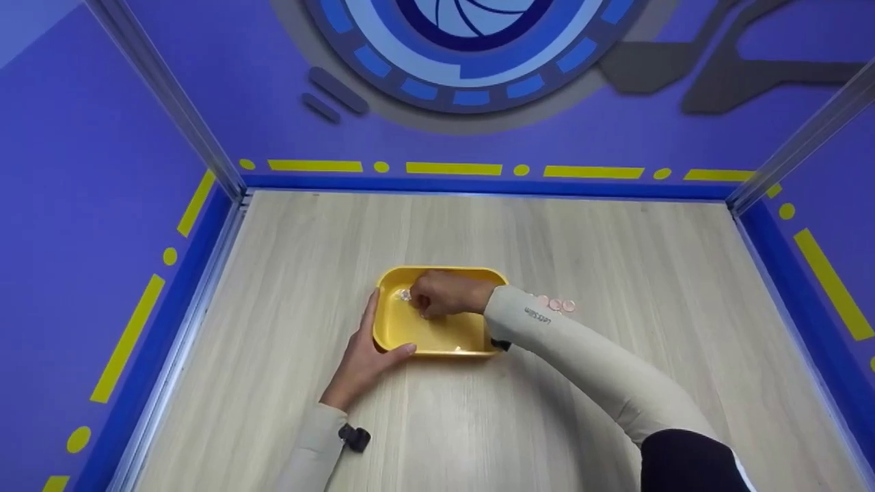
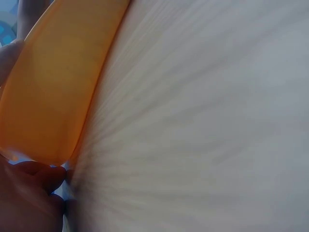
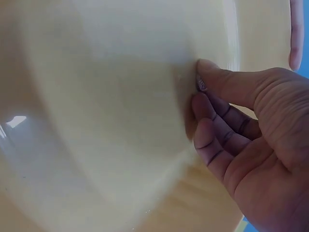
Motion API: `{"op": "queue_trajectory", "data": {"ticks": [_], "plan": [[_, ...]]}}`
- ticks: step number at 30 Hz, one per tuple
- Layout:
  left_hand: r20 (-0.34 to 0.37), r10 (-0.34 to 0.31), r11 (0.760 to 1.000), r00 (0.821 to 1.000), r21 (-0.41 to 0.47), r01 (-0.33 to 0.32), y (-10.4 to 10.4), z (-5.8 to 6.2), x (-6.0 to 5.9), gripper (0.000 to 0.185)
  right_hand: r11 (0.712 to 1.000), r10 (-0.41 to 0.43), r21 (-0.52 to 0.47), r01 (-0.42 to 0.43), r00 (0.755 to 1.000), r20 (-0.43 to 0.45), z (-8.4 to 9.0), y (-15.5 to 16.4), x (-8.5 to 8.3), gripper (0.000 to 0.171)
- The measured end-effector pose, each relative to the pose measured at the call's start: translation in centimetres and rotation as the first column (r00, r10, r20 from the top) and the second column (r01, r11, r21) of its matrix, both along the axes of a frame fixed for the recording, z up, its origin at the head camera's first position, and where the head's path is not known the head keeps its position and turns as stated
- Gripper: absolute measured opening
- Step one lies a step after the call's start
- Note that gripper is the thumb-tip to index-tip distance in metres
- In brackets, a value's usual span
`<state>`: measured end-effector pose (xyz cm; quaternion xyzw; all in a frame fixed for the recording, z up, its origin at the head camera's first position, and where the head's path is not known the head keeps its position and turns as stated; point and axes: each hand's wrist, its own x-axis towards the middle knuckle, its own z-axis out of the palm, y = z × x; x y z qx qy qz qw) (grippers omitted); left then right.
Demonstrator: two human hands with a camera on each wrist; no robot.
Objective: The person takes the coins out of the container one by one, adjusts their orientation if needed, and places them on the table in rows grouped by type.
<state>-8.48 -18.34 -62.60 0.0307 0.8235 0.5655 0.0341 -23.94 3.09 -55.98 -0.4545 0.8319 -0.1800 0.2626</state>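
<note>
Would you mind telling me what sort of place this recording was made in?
Probably a purpose-built recording booth, not a home: a wood-grain tabletop boxed in by purple walls with yellow dashes, metal corner posts, and a printed blue emblem behind.

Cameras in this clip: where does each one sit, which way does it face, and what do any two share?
Head: above, looking forward and down at the wooden table; shows both sleeves, left hand on the yellow tray, right hand inside it.
Left wrist: low beside the tray's outer wall, facing along the table; fingers show.
Right wrist: inside the tray, facing its floor; curled fingers show.
All three share the tray.
</note>
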Motion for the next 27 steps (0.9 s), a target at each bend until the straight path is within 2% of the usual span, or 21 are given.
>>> {"op": "queue_trajectory", "data": {"ticks": [3,10,14,17,21,27], "plan": [[-0.014,-0.004,1.000,1.000,-0.005,0.004,0.0,-0.1,0.0,0.125,0.999,-0.006,0.035,0.007,1.000,-0.015,0.1,0.0,0.1,0.011],[0.015,-0.003,1.000,1.000,0.017,0.003,0.1,0.2,0.0,0.126,0.997,-0.005,0.071,0.008,0.999,-0.042,0.4,-0.2,0.6,0.006],[0.008,-0.010,1.000,1.000,0.017,0.010,0.2,0.2,0.1,0.125,0.999,0.021,0.035,-0.019,0.998,-0.057,0.3,-0.2,0.8,0.003],[0.010,-0.015,1.000,1.000,0.018,0.015,0.2,0.1,0.1,0.125,1.000,0.021,0.002,-0.021,0.999,-0.035,0.3,0.0,0.9,0.003],[0.017,-0.009,1.000,1.000,0.016,0.008,0.2,0.0,0.0,0.126,0.998,-0.009,-0.057,0.010,1.000,0.015,0.9,0.8,0.9,0.004],[0.034,-0.001,1.000,0.999,0.024,0.000,0.2,0.3,-0.1,0.126,0.987,-0.062,-0.150,0.065,0.998,0.027,1.8,2.9,0.6,0.005]]}}
